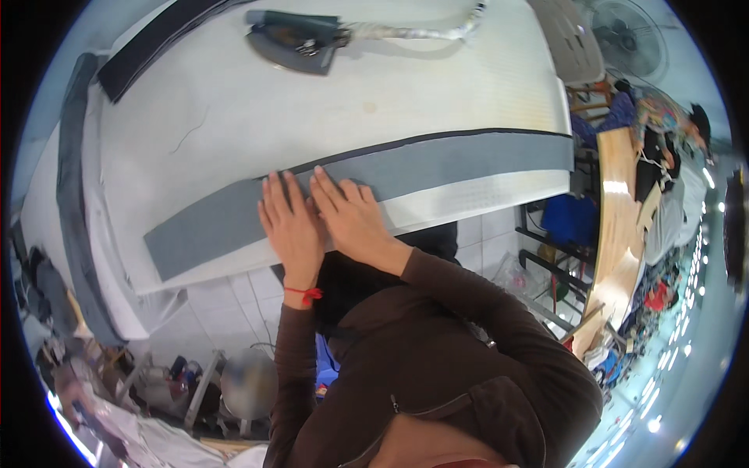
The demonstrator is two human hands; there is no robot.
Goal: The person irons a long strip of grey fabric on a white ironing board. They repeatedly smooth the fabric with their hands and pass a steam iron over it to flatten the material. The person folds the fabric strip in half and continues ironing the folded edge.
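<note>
A long grey fabric strip [460, 157] with a dark layer showing along its far edge lies across the near side of a white padded ironing table [328, 117]. My left hand [292, 222] rests flat on the strip, left of its middle, fingers stretched toward the dark edge. Close beside it, my right hand [351, 214] lies on the same strip with its fingers extended. The fingertips of both hands touch near the far edge, and neither hand grips anything visible. What lies under the palms is hidden.
A dark iron [292, 40] with a wrapped cord [413, 31] stands at the table's far side. Dark fabric strips [148, 47] lie at the far left, and another grey strip [74, 187] hangs over the left edge. A wooden table [616, 226] and a fan [624, 37] are to the right.
</note>
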